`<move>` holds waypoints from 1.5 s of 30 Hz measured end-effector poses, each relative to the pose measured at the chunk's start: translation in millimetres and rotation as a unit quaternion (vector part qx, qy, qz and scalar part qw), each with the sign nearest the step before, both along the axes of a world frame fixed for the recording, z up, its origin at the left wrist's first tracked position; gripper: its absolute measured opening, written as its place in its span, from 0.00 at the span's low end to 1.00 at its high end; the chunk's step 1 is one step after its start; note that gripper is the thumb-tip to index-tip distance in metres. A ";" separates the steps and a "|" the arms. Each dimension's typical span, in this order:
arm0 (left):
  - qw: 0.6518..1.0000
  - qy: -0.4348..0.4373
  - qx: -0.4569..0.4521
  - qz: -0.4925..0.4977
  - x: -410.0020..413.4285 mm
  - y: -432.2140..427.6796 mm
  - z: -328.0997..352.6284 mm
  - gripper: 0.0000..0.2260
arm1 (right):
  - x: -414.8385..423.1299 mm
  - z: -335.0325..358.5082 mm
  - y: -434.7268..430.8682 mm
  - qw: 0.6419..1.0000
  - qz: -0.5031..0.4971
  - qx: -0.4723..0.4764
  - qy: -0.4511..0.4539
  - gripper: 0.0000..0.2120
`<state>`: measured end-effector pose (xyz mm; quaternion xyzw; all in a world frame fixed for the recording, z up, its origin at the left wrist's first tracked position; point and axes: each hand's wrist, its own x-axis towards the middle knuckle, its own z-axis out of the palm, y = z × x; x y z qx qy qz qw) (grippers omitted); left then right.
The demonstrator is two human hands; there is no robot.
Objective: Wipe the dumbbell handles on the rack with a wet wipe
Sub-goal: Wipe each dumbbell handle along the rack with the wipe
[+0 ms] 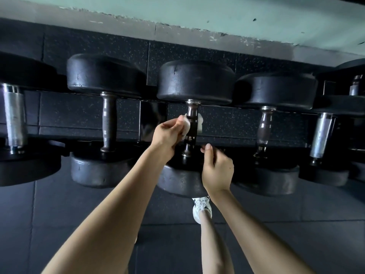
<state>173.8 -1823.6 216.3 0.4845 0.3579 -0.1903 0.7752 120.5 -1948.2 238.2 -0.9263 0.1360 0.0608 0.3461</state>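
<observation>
Several black dumbbells lie across a dark rack [152, 119], handles pointing away from me. The middle dumbbell [195, 82] has a dark metal handle [192, 123]. A white wet wipe [186, 123] is wrapped behind that handle, with corners showing on both sides. My left hand [167, 135] pinches the wipe on the handle's left side. My right hand [216, 171] rests on the near head of the same dumbbell, fingers loosely curled, holding nothing that I can see.
Neighbouring dumbbells flank it: a dark handle [108, 121] at left, a brownish one [263, 129] at right, chrome handles [14, 119] further out. Black speckled rubber floor [79, 214] lies below, with my white shoe [201, 209] under the rack. A pale green wall [217, 14] runs behind.
</observation>
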 end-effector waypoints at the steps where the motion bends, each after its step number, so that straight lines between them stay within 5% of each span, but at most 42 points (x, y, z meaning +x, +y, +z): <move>1: 1.000 0.016 0.014 0.007 0.3 -0.6 -0.2 0.09 | 0.0 0.7 0.7 1.000 0.002 0.000 -0.003 0.29; 2: 0.998 0.046 0.029 0.016 2.0 -1.4 0.0 0.03 | 0.0 0.7 1.0 1.000 0.003 -0.002 -0.004 0.28; 6: 0.996 0.070 0.049 -0.033 5.2 -5.2 -5.6 0.15 | 0.3 -0.4 0.5 1.000 0.006 -0.018 -0.010 0.25; 11: 0.998 0.051 -0.015 -0.016 13.3 -9.0 -6.6 0.19 | -0.3 -5.6 -2.2 0.999 0.012 -0.022 -0.033 0.24; 17: 0.996 0.009 0.085 -0.022 30.5 -10.9 -11.5 0.14 | -0.7 -6.9 -2.5 0.999 0.010 -0.005 -0.044 0.24; 19: 0.968 -0.030 0.241 -0.068 27.6 -12.3 -6.9 0.16 | -0.7 -7.3 -2.3 0.999 0.015 -0.008 -0.034 0.24; 22: 0.840 -0.060 0.507 -0.186 28.1 -18.8 2.4 0.18 | 0.1 -9.4 -3.9 0.999 0.030 -0.030 -0.014 0.24; 24: 0.801 -0.056 0.555 -0.217 30.5 -22.6 4.8 0.17 | 0.3 -9.2 -3.7 0.998 0.037 -0.041 -0.010 0.23; 27: 0.855 -0.082 0.474 -0.192 35.0 -16.2 3.6 0.21 | 0.7 -7.5 -2.2 0.999 0.034 -0.038 -0.007 0.22; 29: 0.936 -0.105 0.279 -0.186 35.8 -4.9 -0.6 0.25 | 0.1 -7.1 -1.9 0.999 0.029 -0.032 -0.007 0.23; 31: 0.959 -0.131 0.130 -0.214 35.7 4.0 -1.9 0.25 | 0.0 -7.3 -2.4 0.999 0.029 -0.032 -0.004 0.24; 41: 0.932 -0.140 0.153 -0.297 27.1 10.7 9.3 0.20 | 4.2 0.5 0.2 0.998 0.015 -0.036 0.043 0.26; 43: 0.889 -0.103 0.271 -0.354 26.8 14.9 6.6 0.17 | 4.2 0.5 0.5 0.998 0.018 -0.036 0.041 0.28; 45: 0.806 -0.071 0.419 -0.412 26.8 14.5 4.2 0.22 | 4.7 0.5 0.7 0.998 0.018 -0.038 0.041 0.28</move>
